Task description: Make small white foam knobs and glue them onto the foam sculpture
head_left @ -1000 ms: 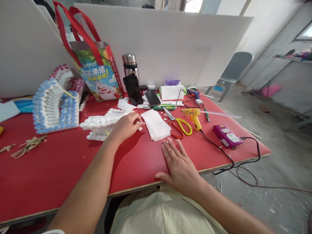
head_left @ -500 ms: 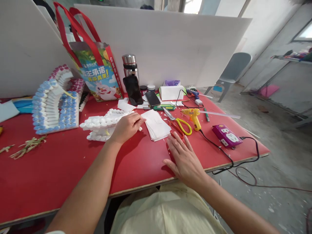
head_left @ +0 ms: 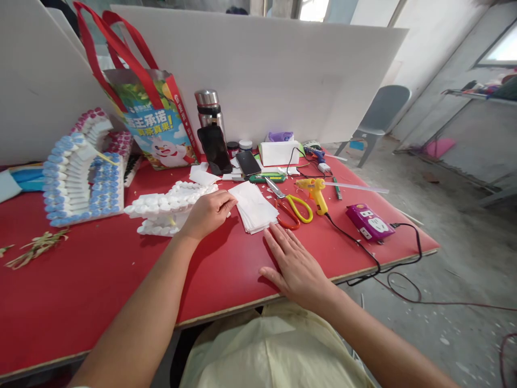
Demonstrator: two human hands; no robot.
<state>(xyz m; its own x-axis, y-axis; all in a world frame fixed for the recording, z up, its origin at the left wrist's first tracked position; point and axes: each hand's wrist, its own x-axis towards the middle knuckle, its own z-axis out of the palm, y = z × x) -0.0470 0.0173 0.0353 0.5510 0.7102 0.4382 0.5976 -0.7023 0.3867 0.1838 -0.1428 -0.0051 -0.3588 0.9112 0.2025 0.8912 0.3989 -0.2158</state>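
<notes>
Right hand (head_left: 297, 267) was slid flat across the red table (head_left: 100, 269), off the near edge and farther in, its fingertips brought close to the scissors (head_left: 293, 207) and the paper stack (head_left: 252, 207).

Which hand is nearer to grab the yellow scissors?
Right. The right hand lies flat and empty, fingertips just short of the scissors; the left hand rests at the white model, beyond the paper stack.

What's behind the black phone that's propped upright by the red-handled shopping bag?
A stainless steel vacuum flask stands behind the black phone; its cap and upper body show above it. The phone covers the flask's lower body and base.
</notes>
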